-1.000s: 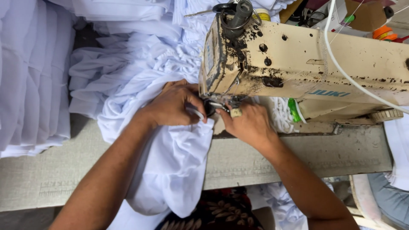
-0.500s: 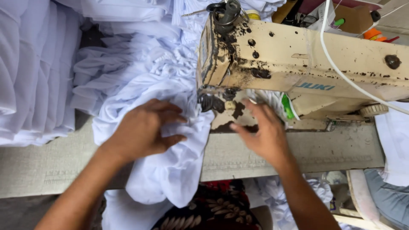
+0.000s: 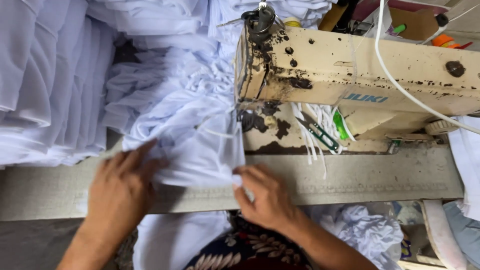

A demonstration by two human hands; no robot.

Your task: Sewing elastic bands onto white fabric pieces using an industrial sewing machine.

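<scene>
White cloth (image 3: 192,145) spread on the surface (image 3: 350,175) in front of the sewing machine (image 3: 350,75), its near edge running left–right between left hand (image 3: 122,187), laid flat and open, and right hand (image 3: 265,195), pinching that edge's right corner.

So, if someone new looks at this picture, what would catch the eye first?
Probably the old cream sewing machine, chipped and stained, filling the upper right. Next, the white fabric spilling from its needle end down over the table edge, with the left hand flat on it and the right hand pinching its edge. Stacks of folded white cloth fill the left side.
</scene>
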